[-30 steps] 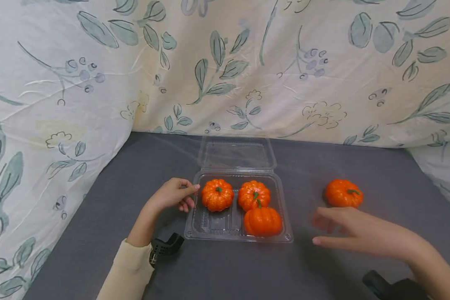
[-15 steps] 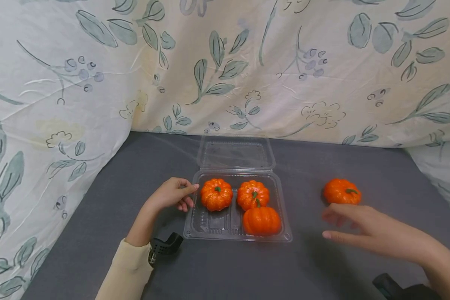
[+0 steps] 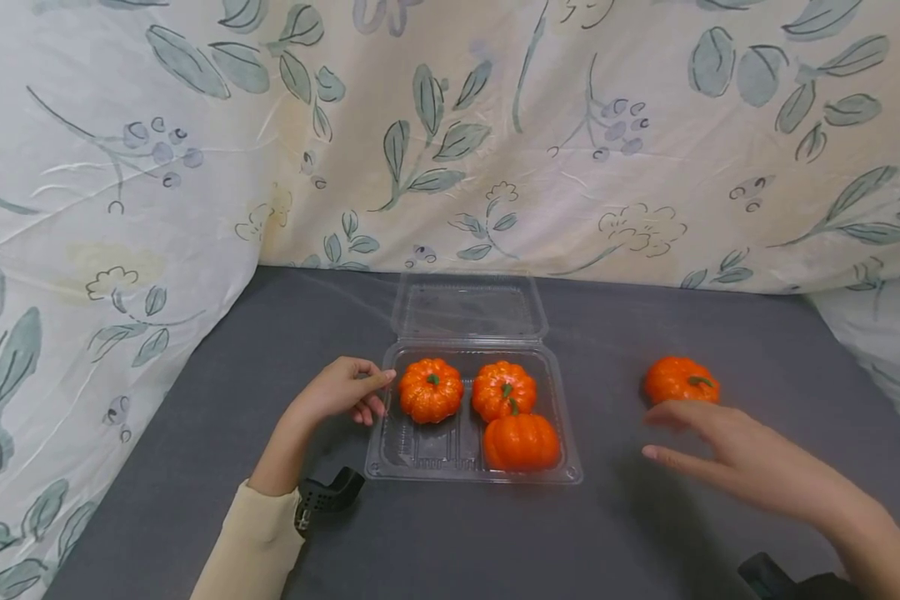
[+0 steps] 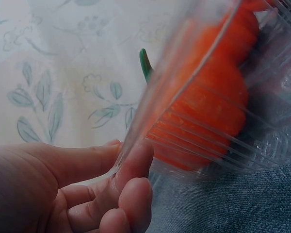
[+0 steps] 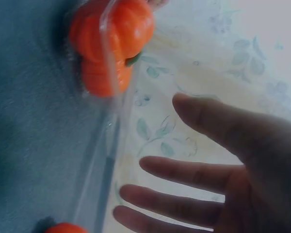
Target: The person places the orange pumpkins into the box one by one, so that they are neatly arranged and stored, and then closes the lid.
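A clear plastic clamshell container (image 3: 420, 467) lies unfolded on the grey cloth in the head view, its lid (image 3: 468, 310) folded back. Inside its base are three small orange pumpkins: one at the left (image 3: 431, 390), one at the back right (image 3: 504, 390) and one leaning at the front right (image 3: 522, 442). My left hand (image 3: 342, 390) pinches the left rim between thumb and forefinger, as the left wrist view confirms. To the right, a fourth pumpkin (image 3: 681, 379) sits on the cloth. Just in front of it hovers my right hand (image 3: 746, 458), fingers spread and holding nothing.
Grey cloth (image 3: 465, 542) covers the work surface. A floral curtain (image 3: 450, 167) stands behind it and along both sides. Black wrist straps (image 3: 330, 492) are on the forearms.
My right hand has moved to the right and slightly forward, nearer the loose pumpkin. The left hand stays on the container rim, and the pumpkins in it have not moved.
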Available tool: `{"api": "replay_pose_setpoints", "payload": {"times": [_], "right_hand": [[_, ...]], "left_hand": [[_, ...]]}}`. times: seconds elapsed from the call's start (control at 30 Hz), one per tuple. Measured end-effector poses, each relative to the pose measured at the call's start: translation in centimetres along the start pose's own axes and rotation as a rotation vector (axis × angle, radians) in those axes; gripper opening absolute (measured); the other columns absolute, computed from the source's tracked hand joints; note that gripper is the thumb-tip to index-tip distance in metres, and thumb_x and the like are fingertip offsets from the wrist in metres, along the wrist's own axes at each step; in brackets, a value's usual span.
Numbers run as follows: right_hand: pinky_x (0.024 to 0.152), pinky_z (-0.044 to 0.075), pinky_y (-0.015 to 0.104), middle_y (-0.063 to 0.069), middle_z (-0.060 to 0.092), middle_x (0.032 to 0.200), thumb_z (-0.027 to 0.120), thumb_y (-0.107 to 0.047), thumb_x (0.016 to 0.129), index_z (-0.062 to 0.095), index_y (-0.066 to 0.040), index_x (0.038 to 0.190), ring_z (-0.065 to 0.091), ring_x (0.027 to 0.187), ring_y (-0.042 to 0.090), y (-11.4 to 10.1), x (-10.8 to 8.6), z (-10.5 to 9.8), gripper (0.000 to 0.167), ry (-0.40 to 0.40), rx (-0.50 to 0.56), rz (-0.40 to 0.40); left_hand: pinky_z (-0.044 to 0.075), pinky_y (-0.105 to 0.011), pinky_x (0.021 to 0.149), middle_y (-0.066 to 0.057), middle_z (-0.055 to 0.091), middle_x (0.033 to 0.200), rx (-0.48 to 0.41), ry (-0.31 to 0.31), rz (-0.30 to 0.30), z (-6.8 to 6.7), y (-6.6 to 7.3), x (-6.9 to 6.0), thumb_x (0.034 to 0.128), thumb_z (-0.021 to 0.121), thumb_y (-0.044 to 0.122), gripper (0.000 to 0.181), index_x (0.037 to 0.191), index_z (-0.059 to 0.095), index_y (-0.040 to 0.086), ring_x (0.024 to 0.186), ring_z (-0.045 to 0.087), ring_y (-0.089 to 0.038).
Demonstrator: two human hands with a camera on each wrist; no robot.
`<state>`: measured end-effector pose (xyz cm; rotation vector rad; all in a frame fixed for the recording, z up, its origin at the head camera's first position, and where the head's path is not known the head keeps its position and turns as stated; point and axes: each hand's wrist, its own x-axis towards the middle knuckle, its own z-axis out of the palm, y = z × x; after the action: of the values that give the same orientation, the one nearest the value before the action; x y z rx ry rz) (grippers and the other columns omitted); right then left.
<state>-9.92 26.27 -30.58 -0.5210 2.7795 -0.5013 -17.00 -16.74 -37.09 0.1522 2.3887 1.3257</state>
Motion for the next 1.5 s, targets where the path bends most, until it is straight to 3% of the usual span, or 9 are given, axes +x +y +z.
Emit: {"api": "replay_pose_setpoints", "payload": {"times": [0.23, 0.43, 0.7, 1.2, 1.5], "right_hand": [[0.077, 0.045, 0.054, 0.009, 0.061, 0.113, 0.06, -0.054, 0.083, 0.062, -0.013, 0.111, 0.057, 0.102, 0.031, 1.3, 0.3, 0.0, 0.05, 0.133, -0.072, 0.041], [0.077, 0.041, 0.063, 0.024, 0.055, 0.118, 0.058, -0.053, 0.085, 0.06, -0.004, 0.114, 0.05, 0.106, 0.044, 2.5, 0.8, -0.1, 0.057, 0.186, -0.102, 0.098], [0.078, 0.038, 0.067, 0.032, 0.048, 0.121, 0.058, -0.053, 0.085, 0.056, 0.004, 0.117, 0.046, 0.106, 0.049, 3.8, 1.4, -0.2, 0.065, 0.211, -0.099, 0.147], [0.071, 0.041, 0.063, 0.03, 0.047, 0.117, 0.057, -0.053, 0.086, 0.052, 0.006, 0.119, 0.047, 0.101, 0.047, 5.2, 2.5, -0.3, 0.067, 0.237, -0.111, 0.224], [0.071, 0.04, 0.066, 0.035, 0.041, 0.118, 0.055, -0.055, 0.086, 0.048, 0.007, 0.121, 0.041, 0.103, 0.05, 5.7, 3.5, 0.9, 0.071, 0.278, -0.124, 0.279]], "left_hand": [[0.052, -0.035, 0.051, -0.006, 0.065, 0.062, -0.003, 0.002, 0.004, -0.1, -0.1, 0.0, 0.0953, 0.052, 0.031, 0.037, 0.099, 0.063, -0.004, 0.046, 0.058, -0.012], [0.052, -0.035, 0.051, -0.006, 0.065, 0.062, -0.011, -0.003, 0.008, 0.0, -0.1, 0.0, 0.0957, 0.051, 0.03, 0.038, 0.1, 0.063, -0.005, 0.046, 0.057, -0.012], [0.052, -0.033, 0.05, -0.006, 0.066, 0.062, -0.009, -0.003, 0.015, 0.0, -0.1, 0.0, 0.0958, 0.051, 0.03, 0.038, 0.1, 0.062, -0.006, 0.046, 0.058, -0.011], [0.052, -0.033, 0.051, -0.007, 0.066, 0.062, -0.007, 0.004, 0.004, 0.0, -0.1, 0.1, 0.0954, 0.051, 0.03, 0.038, 0.098, 0.063, -0.005, 0.045, 0.058, -0.012], [0.053, -0.035, 0.052, -0.007, 0.066, 0.062, -0.009, -0.001, 0.008, 0.0, 0.0, 0.0, 0.0958, 0.051, 0.029, 0.037, 0.099, 0.062, -0.006, 0.045, 0.058, -0.012]]}}
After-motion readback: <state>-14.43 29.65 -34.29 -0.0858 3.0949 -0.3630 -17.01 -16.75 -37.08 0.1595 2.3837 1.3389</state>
